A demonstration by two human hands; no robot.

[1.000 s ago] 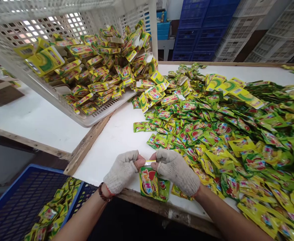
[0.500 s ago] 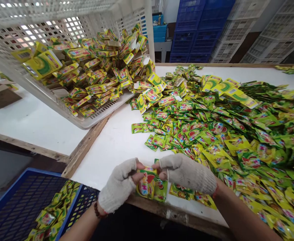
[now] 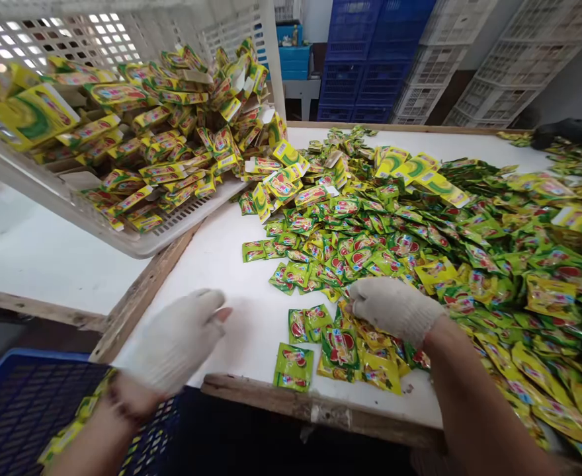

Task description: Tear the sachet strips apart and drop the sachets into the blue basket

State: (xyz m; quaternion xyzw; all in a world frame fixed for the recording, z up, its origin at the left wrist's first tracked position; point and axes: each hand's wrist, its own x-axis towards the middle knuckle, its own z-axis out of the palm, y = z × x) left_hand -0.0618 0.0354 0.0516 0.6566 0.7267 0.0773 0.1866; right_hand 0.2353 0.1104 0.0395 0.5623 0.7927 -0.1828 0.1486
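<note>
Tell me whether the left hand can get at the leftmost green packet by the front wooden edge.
Probably yes: only white tabletop shows between the left hand and that green packet, and nothing seems to cover it. The right hand is farther right, at other packets.

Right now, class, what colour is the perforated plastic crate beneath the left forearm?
The perforated plastic crate is blue, showing best in the head view, lower left.

At the back of my view I see stacked dark blue plastic crates (image 3: 353, 79), with stacked white slotted plastic crates (image 3: 436, 65) to their right. Left of both, a small bottle (image 3: 295, 36) tops a bright blue box (image 3: 293, 65).
</note>
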